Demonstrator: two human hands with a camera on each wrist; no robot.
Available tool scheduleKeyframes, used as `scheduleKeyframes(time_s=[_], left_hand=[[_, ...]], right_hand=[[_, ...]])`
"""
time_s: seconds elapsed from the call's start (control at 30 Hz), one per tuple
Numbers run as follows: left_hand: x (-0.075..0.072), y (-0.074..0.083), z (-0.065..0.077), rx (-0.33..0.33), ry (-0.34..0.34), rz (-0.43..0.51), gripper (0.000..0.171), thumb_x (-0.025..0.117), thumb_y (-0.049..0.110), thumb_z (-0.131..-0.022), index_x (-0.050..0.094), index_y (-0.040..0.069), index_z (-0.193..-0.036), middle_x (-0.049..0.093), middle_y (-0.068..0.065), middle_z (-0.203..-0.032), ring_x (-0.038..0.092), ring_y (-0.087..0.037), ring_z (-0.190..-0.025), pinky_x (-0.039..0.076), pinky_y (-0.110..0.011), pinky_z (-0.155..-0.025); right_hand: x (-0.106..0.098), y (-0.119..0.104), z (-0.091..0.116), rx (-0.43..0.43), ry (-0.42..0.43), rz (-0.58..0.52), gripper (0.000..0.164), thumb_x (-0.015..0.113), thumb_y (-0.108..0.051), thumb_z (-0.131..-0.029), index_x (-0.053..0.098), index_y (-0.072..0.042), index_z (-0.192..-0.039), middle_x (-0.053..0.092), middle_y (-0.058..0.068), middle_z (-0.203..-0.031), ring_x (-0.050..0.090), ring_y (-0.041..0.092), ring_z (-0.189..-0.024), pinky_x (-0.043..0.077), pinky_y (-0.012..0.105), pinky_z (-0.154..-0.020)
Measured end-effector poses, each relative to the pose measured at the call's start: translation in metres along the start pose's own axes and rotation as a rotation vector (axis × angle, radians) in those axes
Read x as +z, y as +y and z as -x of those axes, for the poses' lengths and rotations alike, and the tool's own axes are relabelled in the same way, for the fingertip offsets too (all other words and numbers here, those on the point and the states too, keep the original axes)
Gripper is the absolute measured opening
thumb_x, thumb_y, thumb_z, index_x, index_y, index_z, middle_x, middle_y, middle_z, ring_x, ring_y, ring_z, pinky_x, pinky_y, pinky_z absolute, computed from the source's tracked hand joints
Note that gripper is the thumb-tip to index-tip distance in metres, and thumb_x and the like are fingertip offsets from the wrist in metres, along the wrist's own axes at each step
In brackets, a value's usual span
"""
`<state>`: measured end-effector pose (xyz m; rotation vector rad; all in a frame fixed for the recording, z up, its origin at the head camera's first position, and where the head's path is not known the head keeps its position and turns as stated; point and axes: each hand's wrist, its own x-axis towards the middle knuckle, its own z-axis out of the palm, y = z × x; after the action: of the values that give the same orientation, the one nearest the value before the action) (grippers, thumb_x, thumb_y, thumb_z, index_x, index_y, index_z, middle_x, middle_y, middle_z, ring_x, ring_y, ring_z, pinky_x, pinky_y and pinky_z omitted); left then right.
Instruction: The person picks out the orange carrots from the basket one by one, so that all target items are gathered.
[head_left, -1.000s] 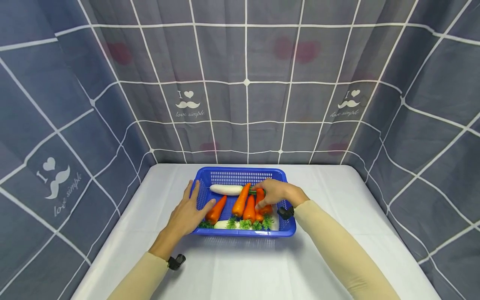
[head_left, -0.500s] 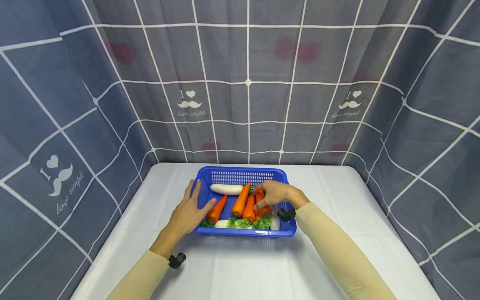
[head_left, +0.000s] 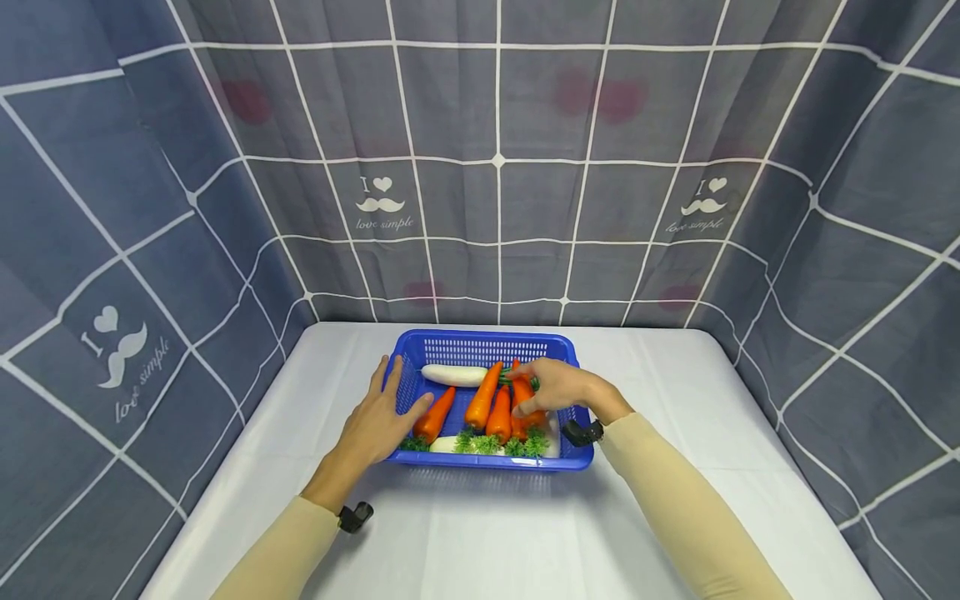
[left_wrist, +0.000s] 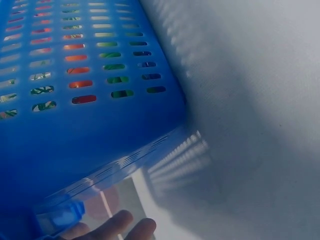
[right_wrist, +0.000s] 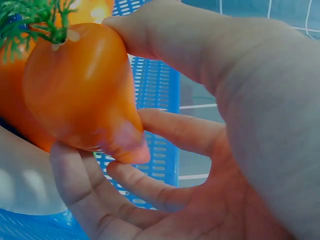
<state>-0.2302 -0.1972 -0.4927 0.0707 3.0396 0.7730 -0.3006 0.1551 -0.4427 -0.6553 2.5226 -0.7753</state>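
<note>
The right hand grips a glossy orange, green-topped carrot inside a blue, rectangular, perforated plastic basket; the left hand lies with fingers extended at its left rim. A light, steady hold seems wise. Fingers partly hide the carrot; the left wrist view crops most of that hand.

One basket, at least four carrots, three radishes

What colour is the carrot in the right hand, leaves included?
The carrot is orange with a green leafy top, clearest in the right wrist view.
</note>
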Motion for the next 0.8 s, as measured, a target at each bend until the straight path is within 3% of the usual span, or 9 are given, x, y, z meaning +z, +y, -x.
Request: scheduleKeyframes(time_s=[0.3,0.43,0.53,0.6,0.8], left_hand=[[0.0,0.0,0.0,-0.002,0.0,0.005,0.112,0.048,0.084,-0.112,0.004,0.016,-0.189,-0.001,-0.022,-0.198,0.045,-0.061,-0.167,0.048,-0.079,-0.127],[0.001,0.0,0.0,0.002,0.003,0.007,0.111,0.049,0.083,-0.112,0.004,0.015,-0.189,0.0,-0.022,-0.198,0.045,-0.061,-0.167,0.048,-0.079,-0.128],[0.001,0.0,0.0,0.002,0.003,0.01,0.111,0.049,0.082,-0.113,0.004,0.015,-0.189,0.0,-0.022,-0.198,0.044,-0.061,-0.168,0.047,-0.079,-0.128],[0.001,-0.001,0.0,0.001,0.002,0.013,0.111,0.049,0.082,-0.113,0.004,0.016,-0.189,0.0,-0.022,-0.198,0.044,-0.061,-0.168,0.047,-0.079,-0.129],[0.002,-0.001,0.0,-0.001,0.006,0.027,0.11,0.05,0.082,-0.113,0.004,0.016,-0.189,0.0,-0.022,-0.198,0.042,-0.061,-0.169,0.046,-0.079,-0.129]], right_hand=[[-0.009,0.0,0.011,-0.067,0.065,-0.036,0.088,0.095,-0.032,-0.099,0.056,-0.01,-0.174,0.067,0.023,-0.164,0.068,0.036,-0.141,0.054,0.063,-0.128],[-0.015,0.002,0.016,-0.068,0.083,-0.086,0.091,0.093,-0.029,-0.099,0.05,-0.014,-0.178,0.062,0.027,-0.162,0.076,0.031,-0.115,0.069,0.051,-0.108],[-0.021,0.004,0.021,-0.075,0.093,-0.138,0.09,0.092,-0.023,-0.099,0.049,-0.018,-0.178,0.059,0.029,-0.163,0.077,0.03,-0.101,0.072,0.039,-0.09],[-0.026,0.007,0.023,-0.092,0.111,-0.14,0.089,0.091,-0.02,-0.098,0.05,-0.02,-0.177,0.059,0.029,-0.162,0.076,0.03,-0.101,0.07,0.036,-0.085],[-0.039,0.016,0.03,-0.135,0.187,-0.105,0.08,0.084,-0.012,-0.098,0.056,-0.022,-0.172,0.062,0.027,-0.162,0.072,0.036,-0.115,0.07,0.04,-0.089]])
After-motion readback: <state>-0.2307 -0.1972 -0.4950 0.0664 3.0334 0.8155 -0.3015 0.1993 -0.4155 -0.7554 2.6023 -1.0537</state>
